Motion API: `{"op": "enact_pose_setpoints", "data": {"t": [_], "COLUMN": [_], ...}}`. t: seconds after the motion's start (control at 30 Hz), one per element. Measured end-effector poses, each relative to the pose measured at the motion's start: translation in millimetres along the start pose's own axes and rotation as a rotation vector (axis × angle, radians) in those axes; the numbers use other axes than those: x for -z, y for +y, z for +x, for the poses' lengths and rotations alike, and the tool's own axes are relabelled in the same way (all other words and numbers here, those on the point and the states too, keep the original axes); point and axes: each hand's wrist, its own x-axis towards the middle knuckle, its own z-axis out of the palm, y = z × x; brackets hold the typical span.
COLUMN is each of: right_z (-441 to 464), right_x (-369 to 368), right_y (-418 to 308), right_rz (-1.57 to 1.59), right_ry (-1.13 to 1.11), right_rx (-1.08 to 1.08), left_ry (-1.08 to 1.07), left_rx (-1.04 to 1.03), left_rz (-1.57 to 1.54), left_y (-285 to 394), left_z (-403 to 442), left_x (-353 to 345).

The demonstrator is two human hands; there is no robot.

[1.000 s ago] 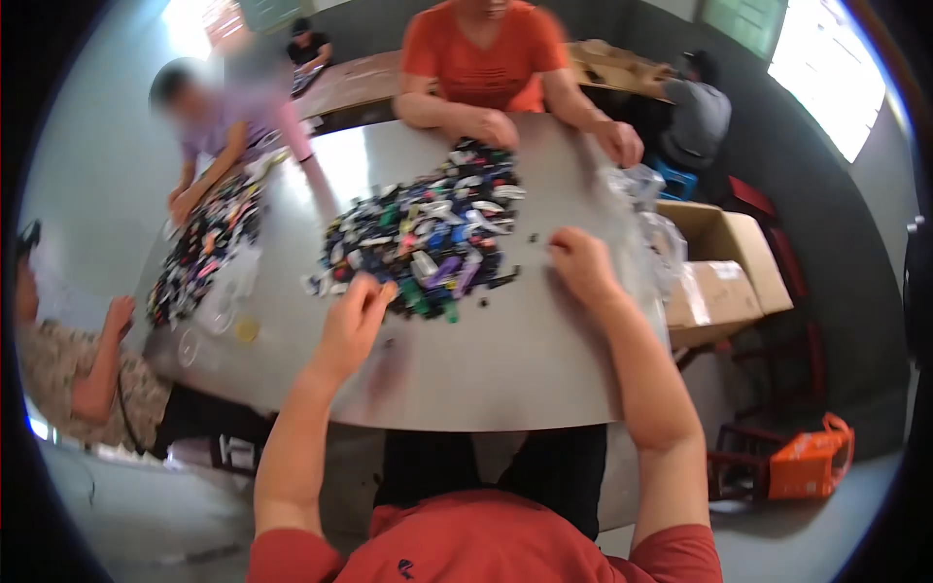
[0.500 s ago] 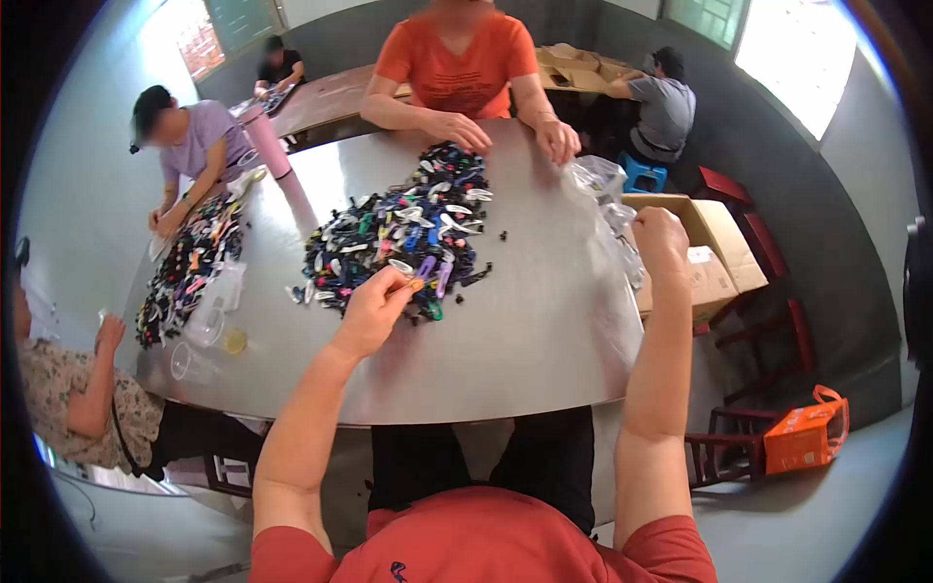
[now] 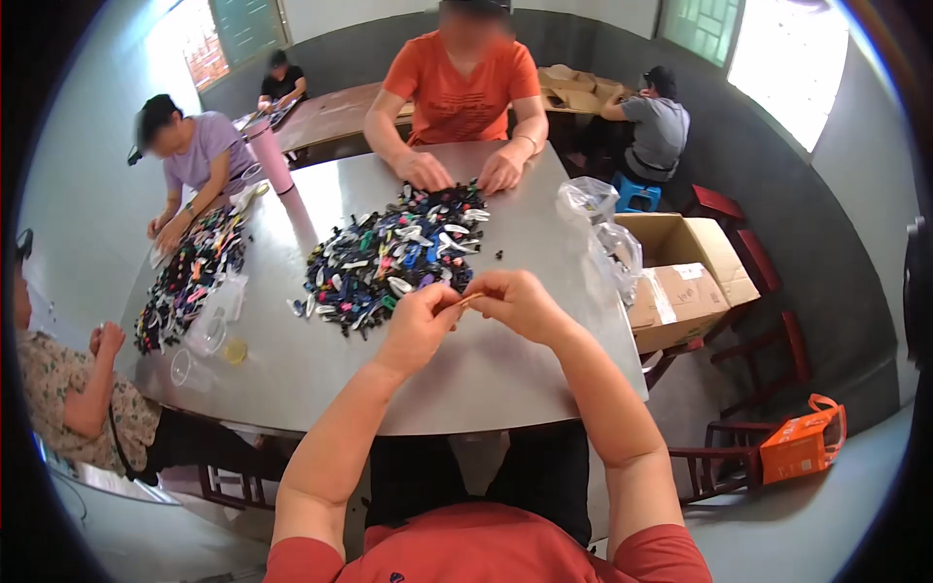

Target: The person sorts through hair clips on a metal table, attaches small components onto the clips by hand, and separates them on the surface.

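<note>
My left hand (image 3: 420,328) and my right hand (image 3: 517,303) meet above the near edge of the pile, fingertips pinched together. Between them is a small orange-tan piece (image 3: 469,300), apparently a hair clip; the fingers cover most of it. Just beyond my hands lies a heap of small hair clips (image 3: 374,255), mostly black and white with some blue, green and pink. A person in an orange shirt (image 3: 465,87) has both hands at the heap's far end.
Clear plastic bags (image 3: 617,255) hang over the table's right edge beside an open cardboard box (image 3: 680,291). To the left are a second pile of clips (image 3: 194,272), clear cups (image 3: 183,366) and a pink bottle (image 3: 268,157). Other people sit around the room.
My right hand has come from the bags at the right to meet my left hand, which moved slightly right. The person opposite has brought both hands onto the heap.
</note>
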Motion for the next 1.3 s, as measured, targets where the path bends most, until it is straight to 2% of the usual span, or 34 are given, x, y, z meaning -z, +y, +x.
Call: {"op": "enact_pose_setpoints", "data": {"t": [0.07, 0.13, 0.17, 0.2, 0.23, 0.27, 0.33, 0.43, 0.5, 0.57, 0.6, 0.63, 0.67, 0.77, 0.83, 0.97, 1.07, 1.13, 1.2, 1.3], "right_z": [-9.2, -21.9, -26.6, -29.5, -30.9, -30.3, -30.4, -24.2, -12.6, 0.4, 7.6, 8.7, 19.2, 30.4, 35.3, 39.5, 34.0, 31.3, 32.1, 29.7], "right_x": [11.0, 45.6, 65.3, 91.2, 113.1, 126.2, 153.1, 130.2, 96.8, 61.2, 47.3, 27.3, 15.0, -11.8, -17.8, -19.0, -21.0, -23.2, -19.2, -20.3], "right_y": [-15.1, -25.4, -21.3, -14.1, -3.3, -0.7, 27.5, 17.0, 7.2, 13.6, 30.4, 12.8, 26.8, 29.9, 39.4, 52.5, 56.2, 45.7, 45.4, 42.2], "right_rz": [-0.2, -0.543, -0.696, -0.825, -1.08, -1.247, -1.413, -1.375, -1.102, -0.834, -0.786, -0.864, -0.976, -0.977, -0.919, -0.901, -0.898, -1.009, -1.003, -1.066], "right_ry": [0.114, 0.441, 0.631, 0.729, 0.792, 0.77, 0.552, 0.485, 0.439, 0.286, 0.174, 0.093, -0.008, -0.022, -0.006, 0.03, 0.069, 0.004, -0.046, -0.012], "right_rx": [-0.058, 0.034, 0.066, 0.192, 0.074, -0.116, -0.332, -0.285, -0.154, -0.082, 0.03, 0.102, 0.129, 0.122, 0.151, 0.259, 0.319, 0.283, 0.371, 0.382], "left_ry": [0.004, 0.085, 0.148, 0.213, 0.271, 0.293, 0.242, 0.254, 0.267, 0.256, 0.264, 0.293, 0.333, 0.266, 0.251, 0.313, 0.39, 0.406, 0.401, 0.402], "left_rx": [0.048, -0.022, -0.089, -0.147, -0.144, -0.154, -0.15, -0.111, -0.099, -0.05, -0.05, -0.055, -0.056, 0.083, 0.098, 0.018, -0.142, -0.131, -0.159, -0.205], "left_rz": [0.114, 0.168, 0.336, 0.511, 0.52, 0.59, 0.599, 0.714, 0.829, 0.884, 0.907, 0.939, 0.977, 1.0, 1.004, 0.915, 0.818, 0.794, 0.721, 0.591], "left_y": [1.4, -7.8, -16.1, -22.2, -22.4, -30.3, -34.2, -32.5, -33.2, -33.9, -37.6, -39.8, -40.5, -12.0, -19.3, -29.9, -39.0, -42.4, -45.8, -49.4], "left_z": [-5.7, -7.4, -7.3, -11.1, -12.2, -9.9, -5.1, 5.9, 12.1, 18.2, 22.2, 26.8, 30.3, 31.7, 37.6, 39.1, 35.3, 38.6, 40.0, 40.7], "left_x": [2.8, 8.2, 16.3, 26.9, 32.3, 38.3, 39.3, 24.1, 15.7, 12.0, 11.2, 7.9, 6.1, 3.0, 1.8, 2.7, 1.5, 4.2, 7.9, 12.7]}}
